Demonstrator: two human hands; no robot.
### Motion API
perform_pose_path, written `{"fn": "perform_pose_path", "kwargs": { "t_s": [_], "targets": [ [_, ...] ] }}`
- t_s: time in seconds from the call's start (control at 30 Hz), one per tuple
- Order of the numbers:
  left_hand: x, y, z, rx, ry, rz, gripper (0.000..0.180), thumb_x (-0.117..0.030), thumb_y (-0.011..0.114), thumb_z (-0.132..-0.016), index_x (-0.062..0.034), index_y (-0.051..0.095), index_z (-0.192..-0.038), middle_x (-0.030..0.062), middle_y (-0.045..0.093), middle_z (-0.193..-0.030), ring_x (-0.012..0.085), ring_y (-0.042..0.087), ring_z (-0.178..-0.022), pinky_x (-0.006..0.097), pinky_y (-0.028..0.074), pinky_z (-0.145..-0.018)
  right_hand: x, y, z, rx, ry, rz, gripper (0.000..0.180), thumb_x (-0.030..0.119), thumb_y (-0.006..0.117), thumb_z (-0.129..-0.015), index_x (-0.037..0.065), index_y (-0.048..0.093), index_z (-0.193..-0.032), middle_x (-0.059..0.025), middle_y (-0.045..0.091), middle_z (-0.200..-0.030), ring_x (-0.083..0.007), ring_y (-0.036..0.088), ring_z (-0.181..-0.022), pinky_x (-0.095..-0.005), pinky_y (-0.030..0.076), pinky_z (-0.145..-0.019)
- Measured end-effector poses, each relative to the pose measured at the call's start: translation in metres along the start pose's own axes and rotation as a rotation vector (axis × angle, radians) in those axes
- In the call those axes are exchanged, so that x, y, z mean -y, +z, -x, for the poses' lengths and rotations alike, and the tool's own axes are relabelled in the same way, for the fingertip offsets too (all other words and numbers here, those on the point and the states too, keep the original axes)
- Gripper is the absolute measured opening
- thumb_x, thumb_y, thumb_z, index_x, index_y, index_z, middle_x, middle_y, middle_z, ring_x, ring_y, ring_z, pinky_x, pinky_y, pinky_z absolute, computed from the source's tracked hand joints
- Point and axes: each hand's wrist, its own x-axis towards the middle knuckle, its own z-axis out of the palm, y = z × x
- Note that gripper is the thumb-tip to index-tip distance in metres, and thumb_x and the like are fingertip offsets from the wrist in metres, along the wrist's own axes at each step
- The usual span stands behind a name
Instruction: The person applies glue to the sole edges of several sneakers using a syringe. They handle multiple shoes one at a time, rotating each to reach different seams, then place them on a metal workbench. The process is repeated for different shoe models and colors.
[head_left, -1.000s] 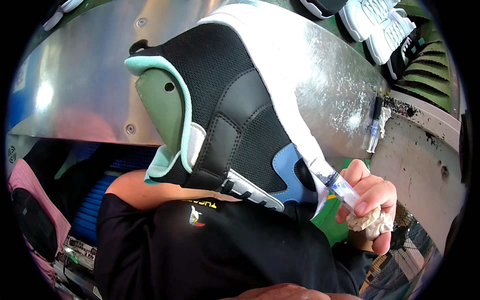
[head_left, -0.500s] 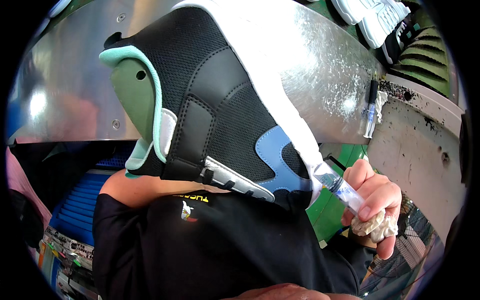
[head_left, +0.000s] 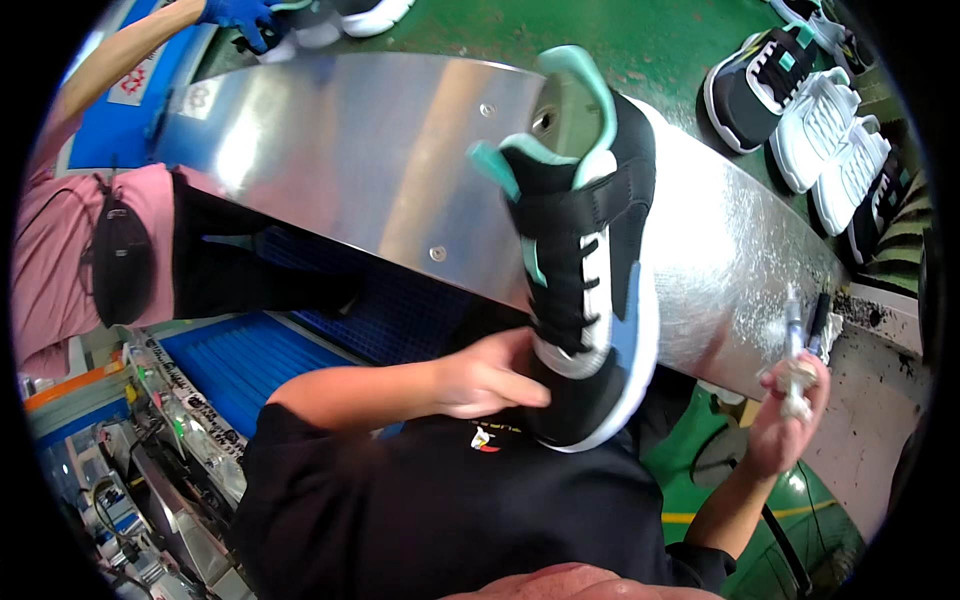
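A black sneaker [head_left: 570,290] with mint lining, a blue side patch and a white sole stands over the metal bench, toe toward me. A green last [head_left: 556,122] fills its opening. My left hand [head_left: 488,374] grips it at the toe, with some fingers hidden behind the shoe. Off to the right, my right hand [head_left: 785,420] is closed around a clear syringe [head_left: 793,325] and a crumpled whitish wad [head_left: 797,388]. The syringe points away from me, apart from the shoe. Beside it on the bench end lies a black-capped pen-like item [head_left: 820,315].
The shiny metal bench [head_left: 360,150] crosses in front of me, with whitish scuffs at right. Several sneakers [head_left: 820,150] sit beyond it at upper right on a green surface. At left are a co-worker in pink [head_left: 90,250] and a blue-gloved hand [head_left: 245,18].
The sneaker has turned from its side to show its laces and moved farther from view. My right hand has drawn the syringe off the sole edge toward the bench's right end.
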Motion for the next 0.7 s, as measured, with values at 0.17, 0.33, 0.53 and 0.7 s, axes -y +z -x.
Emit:
{"fn": "perform_pose_path", "kwargs": {
  "t_s": [0.17, 0.33, 0.53, 0.7],
  "targets": [
    [-0.051, -0.012, 0.046, -0.254, 0.240, -0.151, 0.069, 0.001, 0.068, -0.070, 0.0030, 0.035, -0.130, 0.0142, 0.053, -0.124, 0.0227, 0.054, -0.113, 0.036, 0.042, -0.100, -0.048, 0.017, 0.007, 0.090, -0.046, 0.235, 0.062, 0.035, 0.077, -0.074, -0.002, 0.051, -0.117, -0.0079, 0.047, -0.101, -0.0163, 0.050, -0.086, -0.0265, 0.041, -0.076],
    [-0.083, -0.005, 0.020, -0.245, 0.438, -0.335, 0.066, -0.011, 0.071, -0.071, 0.0062, 0.039, -0.126, 0.0173, 0.054, -0.122, 0.0261, 0.055, -0.112, 0.037, 0.043, -0.099, -0.043, 0.029, -0.011, 0.059, -0.288, 0.501, 0.057, 0.024, 0.083, -0.061, 0.002, 0.058, -0.108, -0.0067, 0.056, -0.090, -0.0232, 0.045, -0.083, -0.0341, 0.039, -0.074],
    [-0.197, 0.011, -0.109, -0.228, 0.470, -0.615, 0.041, -0.010, 0.060, -0.085, 0.0062, 0.046, -0.120, 0.0164, 0.059, -0.115, 0.0251, 0.061, -0.102, 0.039, 0.051, -0.088, -0.043, 0.026, -0.022, 0.017, -0.405, 0.655, 0.056, 0.030, 0.083, -0.056, 0.005, 0.061, -0.102, -0.0067, 0.056, -0.084, -0.0253, 0.044, -0.079, -0.0359, 0.039, -0.071],
    [-0.228, 0.018, -0.229, -0.235, 0.342, -0.775, 0.031, -0.016, 0.063, -0.085, 0.0045, 0.055, -0.107, 0.0142, 0.064, -0.100, 0.0225, 0.066, -0.086, 0.036, 0.055, -0.080, -0.043, 0.028, -0.024, 0.027, -0.397, 0.693, 0.058, 0.032, 0.084, -0.055, 0.005, 0.061, -0.101, -0.0067, 0.056, -0.085, -0.0255, 0.044, -0.079, -0.0360, 0.039, -0.072]
  ]
}}
